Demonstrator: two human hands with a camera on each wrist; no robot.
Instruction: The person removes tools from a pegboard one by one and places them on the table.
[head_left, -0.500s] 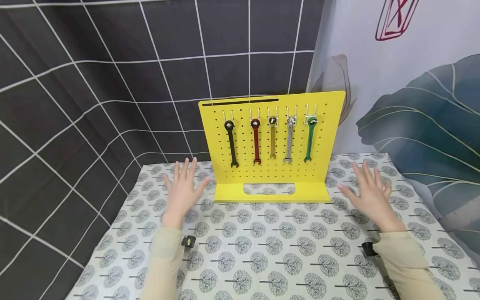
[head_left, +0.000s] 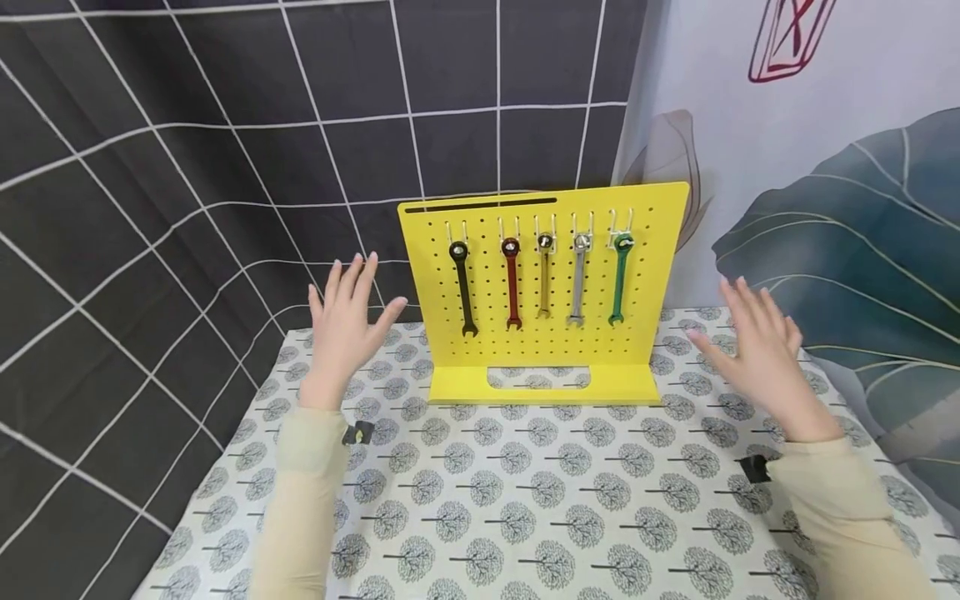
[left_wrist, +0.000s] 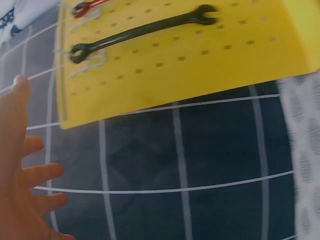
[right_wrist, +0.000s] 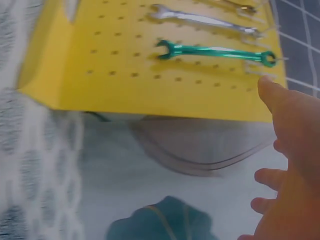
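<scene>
A yellow pegboard (head_left: 487,350) stands upright toward the back of the table. From its white hooks hang a black wrench (head_left: 465,292), a red wrench (head_left: 513,287), a short gold wrench (head_left: 545,279), a silver wrench (head_left: 579,283) and a green wrench (head_left: 619,283). My left hand (head_left: 343,329), fingers spread, is raised left of the board, nearest the black wrench (left_wrist: 145,32). On the other side my right hand (head_left: 761,358) is held up with its fingers extended, nearest the green wrench (right_wrist: 217,51). Neither hand touches anything.
A white cloth with a tree print (head_left: 525,500) covers the table. Behind and to the left hangs a dark curtain with a white grid (head_left: 450,75). At the right is a pale curtain with large leaves (head_left: 862,250).
Both hands have risen from lower over the tabletop and moved slightly outward, away from the board. The pegboard and the wrenches stay where they were.
</scene>
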